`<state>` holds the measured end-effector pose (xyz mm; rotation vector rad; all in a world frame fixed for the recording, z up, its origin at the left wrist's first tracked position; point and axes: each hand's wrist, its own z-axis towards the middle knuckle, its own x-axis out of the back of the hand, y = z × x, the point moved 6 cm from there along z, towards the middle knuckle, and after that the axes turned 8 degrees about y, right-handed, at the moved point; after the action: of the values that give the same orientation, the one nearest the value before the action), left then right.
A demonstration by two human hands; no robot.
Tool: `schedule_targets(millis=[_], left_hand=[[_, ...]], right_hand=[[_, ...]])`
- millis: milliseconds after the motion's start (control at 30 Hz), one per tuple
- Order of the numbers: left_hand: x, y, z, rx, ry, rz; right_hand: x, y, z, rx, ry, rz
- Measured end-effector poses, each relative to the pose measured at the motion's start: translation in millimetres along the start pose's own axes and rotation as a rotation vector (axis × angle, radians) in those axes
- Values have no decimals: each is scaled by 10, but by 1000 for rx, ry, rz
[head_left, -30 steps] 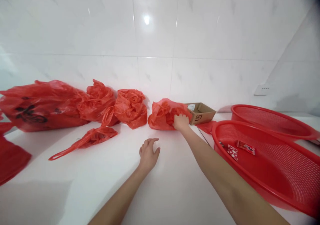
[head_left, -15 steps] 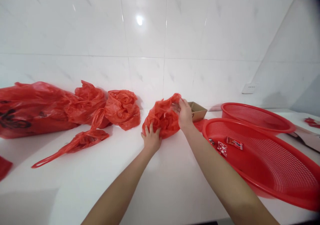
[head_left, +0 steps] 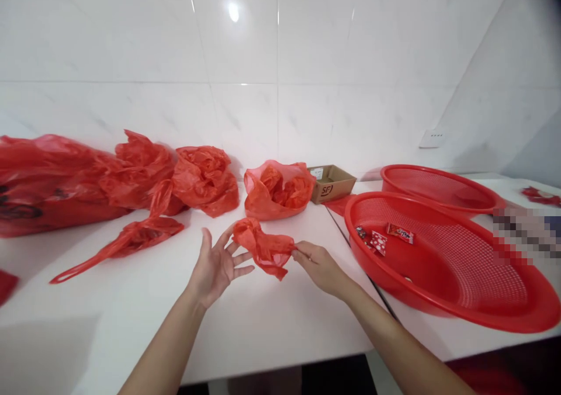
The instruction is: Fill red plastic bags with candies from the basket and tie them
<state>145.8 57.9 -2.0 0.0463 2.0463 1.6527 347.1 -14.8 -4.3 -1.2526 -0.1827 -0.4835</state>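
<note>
Pinched in the fingers of my right hand [head_left: 319, 267] is the right end of a crumpled red plastic bag [head_left: 265, 246]. The bag hangs above the white table, its left end at the fingertips of my left hand [head_left: 219, 264]. That hand is open, palm up, with its fingers spread beside and partly behind the bag. Just beyond stands an open red plastic bag [head_left: 278, 207] with more crumpled red plastic inside. A small cardboard box [head_left: 333, 186] sits behind it to the right.
Two red plastic baskets [head_left: 438, 309] [head_left: 442, 187] stand at the right; the nearer holds several small snack packets [head_left: 400, 232]. Filled red bags [head_left: 56, 184] line the wall at the left. A knotted red bag [head_left: 131, 237] lies before them. A table seam runs beside the near basket.
Both hands have left the open bag by the wall and come nearer. My right hand now holds a separate crumpled red bag. My left hand has turned palm up.
</note>
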Motion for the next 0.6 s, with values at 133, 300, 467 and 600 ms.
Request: schedule_targets(millis=[133,300,467,600], left_hand=[[239,-196,-376,11,171,66],[857,-271,-558,-33,528,-76],[884,-53,-883,-315,764,121],[-26,8,-1036,-593,466,623]], right_hand=[[-108,131,-220,-93,-78,176],[279,330,-247,-290,328,579],[448,194,-286,-227,545,587],[218,-297,-352,-41,459,379]])
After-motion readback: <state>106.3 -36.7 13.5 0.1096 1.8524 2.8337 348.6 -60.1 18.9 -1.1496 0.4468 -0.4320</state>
